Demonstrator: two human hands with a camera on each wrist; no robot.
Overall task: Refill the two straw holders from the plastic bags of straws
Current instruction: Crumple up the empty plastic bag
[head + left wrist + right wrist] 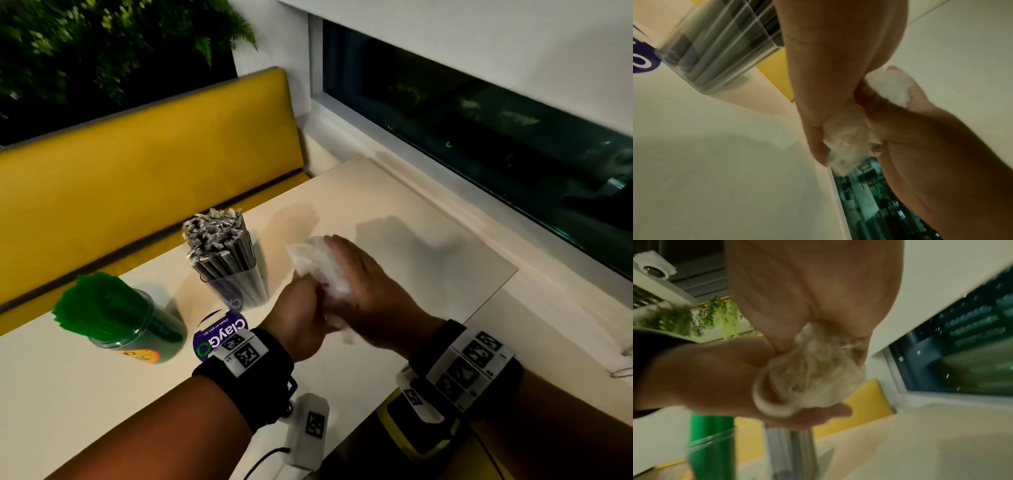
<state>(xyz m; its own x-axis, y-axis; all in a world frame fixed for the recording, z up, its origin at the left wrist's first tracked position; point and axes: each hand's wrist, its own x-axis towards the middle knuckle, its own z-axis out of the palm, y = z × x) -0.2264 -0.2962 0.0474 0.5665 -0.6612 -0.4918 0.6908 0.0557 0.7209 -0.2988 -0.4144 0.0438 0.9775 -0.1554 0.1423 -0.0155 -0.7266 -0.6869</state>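
Left hand (303, 315): fingers curled round the lower part of a crumpled clear plastic bag (320, 265), gripping it; held above the table (394, 212), near its middle; black wrist strap with printed marker tags. Right hand (368, 291): laid over the same bag from the right, fingers bent along its top, closing it against the left hand; similar strap with marker tags. Plastic bag, one: bunched into a wad between both palms (846, 146) (812, 369); white and creased; no straws visible inside; blurred in both wrist views. Straw holder, clear, square-sided (239, 291): upright on the table, just left of the hands; packed full of paper-wrapped straws (219, 240), their twisted wrapper ends standing well above the rim. Straw holder, clear, round (144, 339): upright near the table's left part, apart from the first holder; filled with green straws (99, 301) that lean to the left; yellow label low on its side. Purple round sticker (219, 334): flat on the table between the two holders, white lettering reading "ClayGo". Yellow bench back (154, 164): behind the table. Dark window (479, 120): along the right. Green foliage (102, 44): upper left.
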